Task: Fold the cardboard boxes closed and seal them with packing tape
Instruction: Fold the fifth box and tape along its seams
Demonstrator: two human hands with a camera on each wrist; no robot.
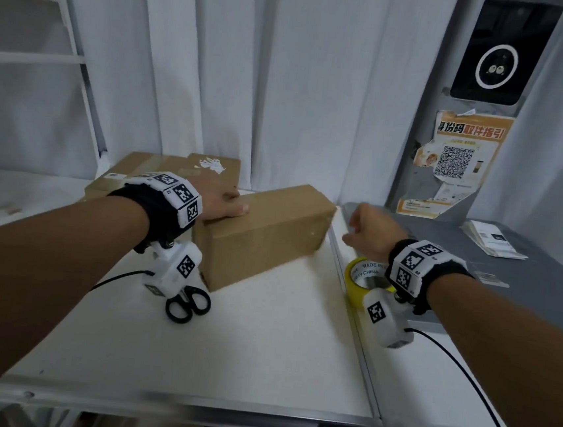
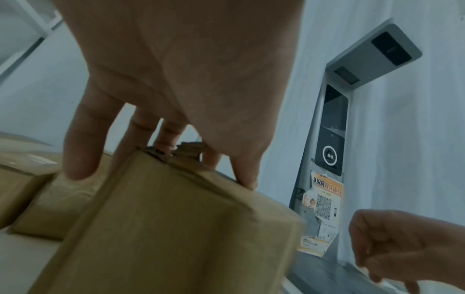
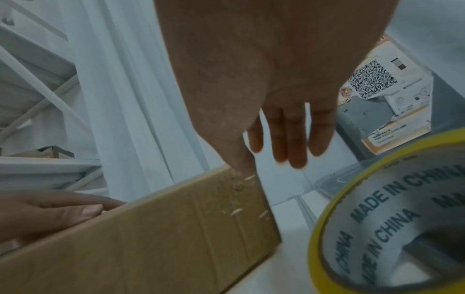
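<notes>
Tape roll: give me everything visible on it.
The tape roll has a yellow outer band and a pale core printed MADE IN CHINA around the inside. It lies flat on the white table near the seam with the grey surface, right of the long cardboard box, partly hidden under the right wrist. The right hand hangs beyond it; neither hand touches it.
</notes>
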